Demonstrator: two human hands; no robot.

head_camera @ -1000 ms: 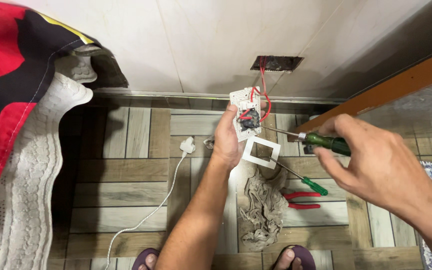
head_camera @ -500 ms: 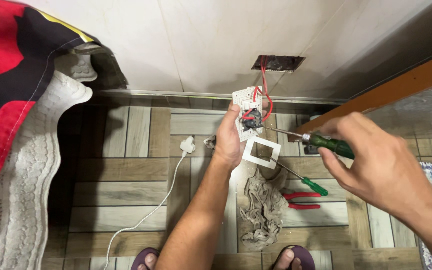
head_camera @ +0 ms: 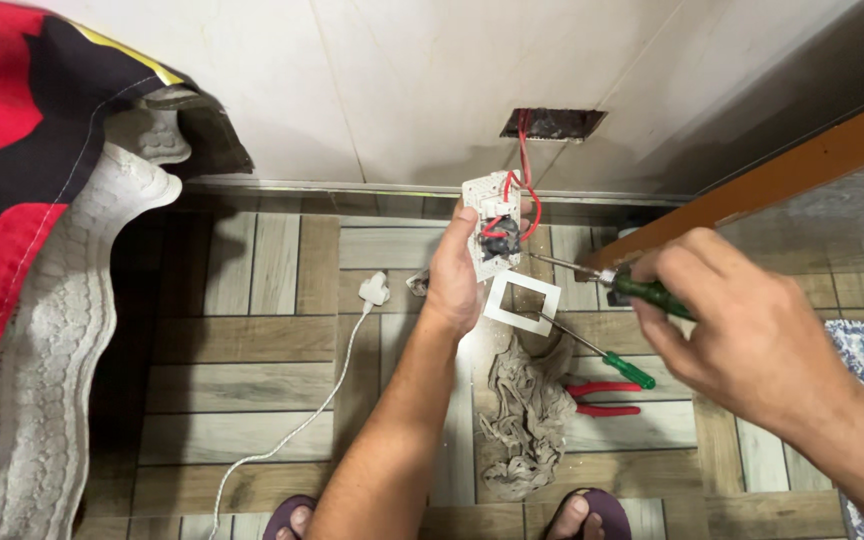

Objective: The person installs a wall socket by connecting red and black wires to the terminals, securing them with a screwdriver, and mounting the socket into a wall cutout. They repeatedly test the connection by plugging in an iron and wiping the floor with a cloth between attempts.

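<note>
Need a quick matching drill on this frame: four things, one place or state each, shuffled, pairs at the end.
Things:
1. white socket module
2. green-handled screwdriver
3. red-handled pliers
4. white square frame

Places or states:
A. lies on the floor beside the grey rag
B. held in the left hand, red wires attached
C. gripped in the right hand, tip at the module
D. lies flat on the floor just below the module

Pairs: 1-B, 2-C, 3-A, 4-D

white socket module (head_camera: 493, 226), red-wired, held upright, green screwdriver (head_camera: 624, 289) tip touching
</note>
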